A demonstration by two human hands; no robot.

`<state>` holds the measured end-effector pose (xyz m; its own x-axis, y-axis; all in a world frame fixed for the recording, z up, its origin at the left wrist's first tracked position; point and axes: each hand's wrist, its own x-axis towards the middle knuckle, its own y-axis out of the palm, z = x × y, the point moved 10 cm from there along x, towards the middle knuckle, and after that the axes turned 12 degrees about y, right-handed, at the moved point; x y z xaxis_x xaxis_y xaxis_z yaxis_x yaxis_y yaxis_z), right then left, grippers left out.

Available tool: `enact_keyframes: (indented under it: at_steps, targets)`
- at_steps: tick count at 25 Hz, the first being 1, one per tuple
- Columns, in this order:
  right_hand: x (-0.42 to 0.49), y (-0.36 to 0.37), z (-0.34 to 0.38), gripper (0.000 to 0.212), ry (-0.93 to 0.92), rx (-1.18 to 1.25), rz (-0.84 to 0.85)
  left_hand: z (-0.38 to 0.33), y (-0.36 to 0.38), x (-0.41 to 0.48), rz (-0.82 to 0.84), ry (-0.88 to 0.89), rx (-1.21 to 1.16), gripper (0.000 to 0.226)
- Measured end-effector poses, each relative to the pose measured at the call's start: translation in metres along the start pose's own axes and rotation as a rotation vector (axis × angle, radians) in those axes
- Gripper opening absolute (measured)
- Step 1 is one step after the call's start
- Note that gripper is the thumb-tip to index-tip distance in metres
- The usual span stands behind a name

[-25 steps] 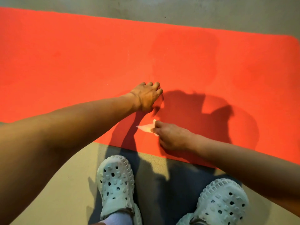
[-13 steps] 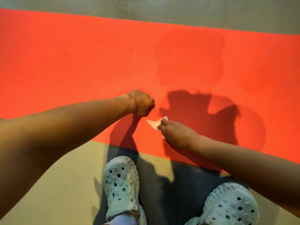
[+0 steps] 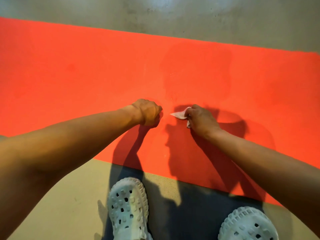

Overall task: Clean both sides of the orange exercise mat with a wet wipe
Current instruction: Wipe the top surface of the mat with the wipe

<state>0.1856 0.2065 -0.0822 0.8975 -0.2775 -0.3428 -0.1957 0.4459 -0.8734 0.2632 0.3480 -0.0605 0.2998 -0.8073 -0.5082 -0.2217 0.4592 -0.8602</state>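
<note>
- Now your right hand [image 3: 201, 118] pinches a small crumpled white wet wipe [image 3: 180, 115] in curled fingers, down on the flat orange foam exercise mat [image 3: 69, 75].
- Your left hand [image 3: 149, 112] is curled into a fist on the mat, just beside the wipe, holding nothing.
- The mat lies spread on the grey concrete floor [image 3: 173, 14].
- Your pale perforated clog shoes [image 3: 129, 208] stand near its closer edge.

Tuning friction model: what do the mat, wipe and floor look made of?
Orange mat: likely foam or rubber, matte, finely grained surface.
Wipe: thin limp sheet, probably nonwoven, creased where the right hand pinches it.
Floor: looks like concrete, mottled grey with a soft glare.
</note>
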Motion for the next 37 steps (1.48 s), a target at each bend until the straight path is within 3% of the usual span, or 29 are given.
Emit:
enact_keyframes:
  at_steps: [2, 6, 8, 10, 15, 17, 19, 23, 25, 27, 32, 34, 37]
  targets:
    - [-0.002, 0.0, -0.002, 0.019, 0.032, 0.011, -0.008, 0.003, -0.001, -0.002, -0.017, -0.009, -0.03, 0.024]
    - [-0.073, 0.044, 0.066, 0.017, -0.405, -0.045, 0.293, 0.022, -0.003, -0.006, -0.004, -0.039, -0.017, 0.031]
    - [-0.081, 0.047, 0.075, 0.018, -0.514, -0.092, 0.357, 0.032, -0.003, -0.008, 0.005, -0.065, -0.007, 0.034]
    - [-0.045, 0.027, 0.062, 0.024, -0.392, -0.043, 0.293, 0.037, -0.005, -0.008, 0.005, -0.077, -0.001, 0.034]
    - [0.052, -0.051, -0.027, 0.031, 0.13, 0.006, -0.124, 0.046, -0.017, -0.001, -0.016, -0.102, 0.001, 0.039]
    - [0.056, -0.051, -0.039, 0.029, 0.215, -0.003, -0.129, 0.05, -0.02, 0.004, -0.033, -0.117, -0.016, 0.039]
    - [0.043, -0.036, -0.018, 0.027, 0.111, 0.033, -0.052, 0.049, -0.018, 0.009, -0.024, -0.114, -0.035, 0.037]
    - [-0.026, 0.02, 0.062, 0.019, -0.376, 0.01, 0.194, 0.05, -0.022, 0.017, -0.027, -0.108, -0.065, 0.036]
    - [-0.035, 0.021, 0.073, 0.016, -0.49, -0.054, 0.131, 0.054, -0.026, 0.017, -0.039, -0.125, -0.084, 0.032]
    - [-0.001, 0.006, 0.059, 0.018, -0.438, -0.084, -0.008, 0.057, -0.027, 0.015, -0.042, -0.137, -0.108, 0.029]
    - [0.091, -0.048, -0.01, 0.02, 0.056, 0.0, -0.246, 0.06, -0.02, 0.012, -0.027, -0.164, -0.185, 0.029]
    - [0.083, -0.043, 0.003, 0.024, 0.029, 0.056, -0.23, 0.061, -0.019, 0.013, -0.035, -0.177, -0.215, 0.03]
    - [0.05, -0.024, 0.039, 0.026, -0.161, 0.276, -0.118, 0.06, -0.016, 0.016, -0.04, -0.183, -0.237, 0.029]
